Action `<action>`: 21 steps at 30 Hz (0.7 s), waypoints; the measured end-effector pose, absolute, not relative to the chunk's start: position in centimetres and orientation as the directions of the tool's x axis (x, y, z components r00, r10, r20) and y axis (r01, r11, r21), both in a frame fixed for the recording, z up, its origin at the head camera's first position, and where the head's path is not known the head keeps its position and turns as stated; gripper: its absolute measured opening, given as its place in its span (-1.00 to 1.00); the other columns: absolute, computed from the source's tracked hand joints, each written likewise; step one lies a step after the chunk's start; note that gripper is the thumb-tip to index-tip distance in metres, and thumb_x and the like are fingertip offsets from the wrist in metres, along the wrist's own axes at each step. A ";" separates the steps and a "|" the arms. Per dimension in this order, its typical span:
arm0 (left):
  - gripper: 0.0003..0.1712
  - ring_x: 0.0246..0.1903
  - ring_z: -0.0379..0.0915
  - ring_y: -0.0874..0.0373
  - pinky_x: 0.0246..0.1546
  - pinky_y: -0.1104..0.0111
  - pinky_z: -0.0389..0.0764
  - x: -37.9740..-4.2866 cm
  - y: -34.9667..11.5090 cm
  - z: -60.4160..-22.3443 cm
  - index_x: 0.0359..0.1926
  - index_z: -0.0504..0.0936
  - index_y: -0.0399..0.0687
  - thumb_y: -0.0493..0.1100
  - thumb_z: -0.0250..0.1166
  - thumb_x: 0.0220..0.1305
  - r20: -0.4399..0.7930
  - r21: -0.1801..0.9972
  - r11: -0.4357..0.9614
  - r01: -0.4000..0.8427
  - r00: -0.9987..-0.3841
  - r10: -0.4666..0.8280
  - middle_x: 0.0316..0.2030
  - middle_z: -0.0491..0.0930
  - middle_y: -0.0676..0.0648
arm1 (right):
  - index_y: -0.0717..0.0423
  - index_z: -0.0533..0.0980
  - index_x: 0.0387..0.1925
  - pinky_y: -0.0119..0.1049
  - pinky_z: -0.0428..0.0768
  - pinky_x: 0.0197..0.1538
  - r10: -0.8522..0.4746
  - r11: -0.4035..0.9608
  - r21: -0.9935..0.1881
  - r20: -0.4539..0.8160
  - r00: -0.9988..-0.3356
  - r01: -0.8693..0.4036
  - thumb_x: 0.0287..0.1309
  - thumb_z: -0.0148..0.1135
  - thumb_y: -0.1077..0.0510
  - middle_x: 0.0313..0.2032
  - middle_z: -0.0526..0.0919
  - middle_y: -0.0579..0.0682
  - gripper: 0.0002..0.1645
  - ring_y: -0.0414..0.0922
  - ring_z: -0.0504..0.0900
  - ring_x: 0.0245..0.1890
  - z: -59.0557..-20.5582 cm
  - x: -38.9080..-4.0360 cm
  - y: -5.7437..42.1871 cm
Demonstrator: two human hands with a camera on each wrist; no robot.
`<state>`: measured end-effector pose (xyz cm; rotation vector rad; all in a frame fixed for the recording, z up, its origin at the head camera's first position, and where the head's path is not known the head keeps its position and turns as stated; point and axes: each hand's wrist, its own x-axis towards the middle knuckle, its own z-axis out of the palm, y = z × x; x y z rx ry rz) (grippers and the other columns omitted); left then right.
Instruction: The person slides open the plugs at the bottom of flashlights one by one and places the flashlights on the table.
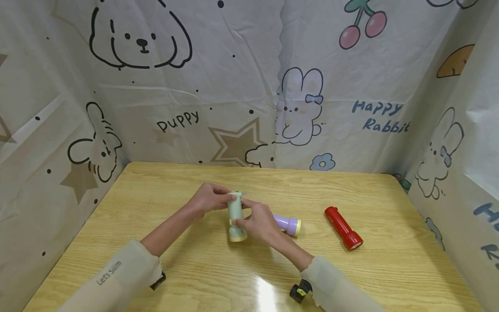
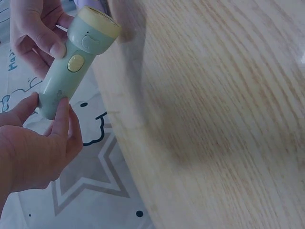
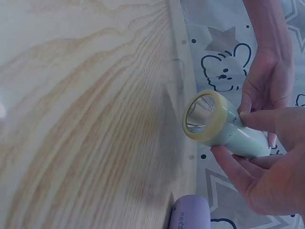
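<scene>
A pale green flashlight (image 1: 235,210) with a yellow rim is held between both hands above the table, its lens end tipped down toward the near side in the head view. My left hand (image 1: 209,199) pinches the tail end between thumb and fingers. Nearer the head of the flashlight, my right hand (image 1: 260,220) grips the body. A yellow oval button (image 2: 76,63) shows on the side in the left wrist view. The reflector (image 3: 201,113) inside the rim looks unlit in the right wrist view.
Just beyond the right hand lies a purple flashlight (image 1: 287,224), partly hidden by it. A red flashlight (image 1: 344,228) rests farther right on the wooden table (image 1: 163,182). A printed cloth (image 1: 175,91) hangs behind and along both sides.
</scene>
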<state>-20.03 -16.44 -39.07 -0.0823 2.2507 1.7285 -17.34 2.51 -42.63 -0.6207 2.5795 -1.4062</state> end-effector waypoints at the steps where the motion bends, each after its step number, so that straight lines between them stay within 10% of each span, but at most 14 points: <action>1: -0.61 -0.07 0.64 -0.07 0.00 0.20 0.62 -20.1 -16.4 -39.2 0.05 0.62 -0.41 -0.21 0.37 0.31 -0.273 0.933 0.278 -0.228 -0.953 0.135 0.02 0.59 -0.29 | 0.16 0.40 0.37 -0.38 0.65 -0.38 -0.416 0.483 -0.829 0.067 -0.907 -0.283 0.11 0.46 0.23 0.03 0.65 0.11 -0.22 -0.19 0.72 -0.39 -42.7 -17.4 2.5; 21: -0.60 -0.09 0.65 -0.05 0.02 0.14 0.61 -20.6 -16.8 -40.5 0.02 0.64 -0.40 -0.15 0.35 0.32 -0.306 0.920 0.304 -0.249 -0.939 0.157 -0.03 0.63 -0.26 | 0.18 0.48 0.29 -0.29 0.64 -0.27 -0.409 0.543 -0.801 0.011 -0.913 -0.252 0.11 0.49 0.15 -0.01 0.68 0.08 -0.29 -0.19 0.68 -0.32 -43.2 -17.8 2.2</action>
